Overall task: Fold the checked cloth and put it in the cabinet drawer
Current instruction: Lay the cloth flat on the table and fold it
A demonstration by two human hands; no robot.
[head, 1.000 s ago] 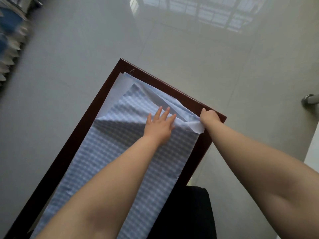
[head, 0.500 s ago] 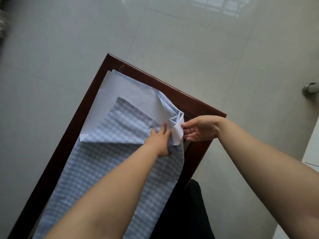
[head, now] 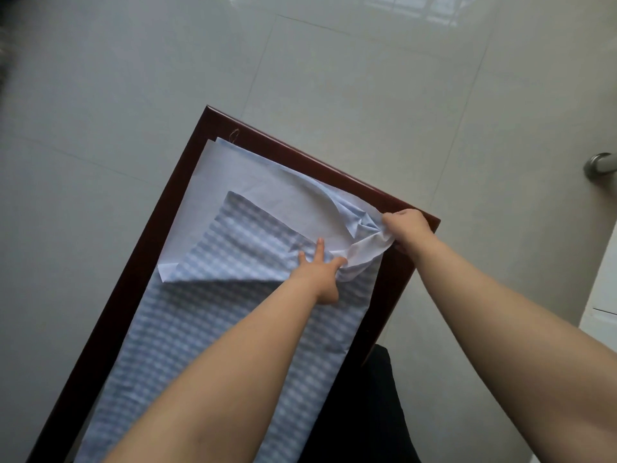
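Checked cloth (head: 207, 332) on one table (head: 133, 275), right hand (head: 408, 227) grip pinching corner, left hand (head: 320, 274) pressing flat

A blue-and-white checked cloth (head: 213, 329) is spread along a dark wooden table (head: 140, 262) above a grey tiled floor (head: 100, 95). Its far end is pressed flat by the left hand (head: 320, 272), while a bunched corner is gripped by the right hand (head: 405, 225).

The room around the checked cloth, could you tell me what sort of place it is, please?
Probably an indoor room of a home: glossy pale floor tiles, a dark wooden table and a metal door handle.
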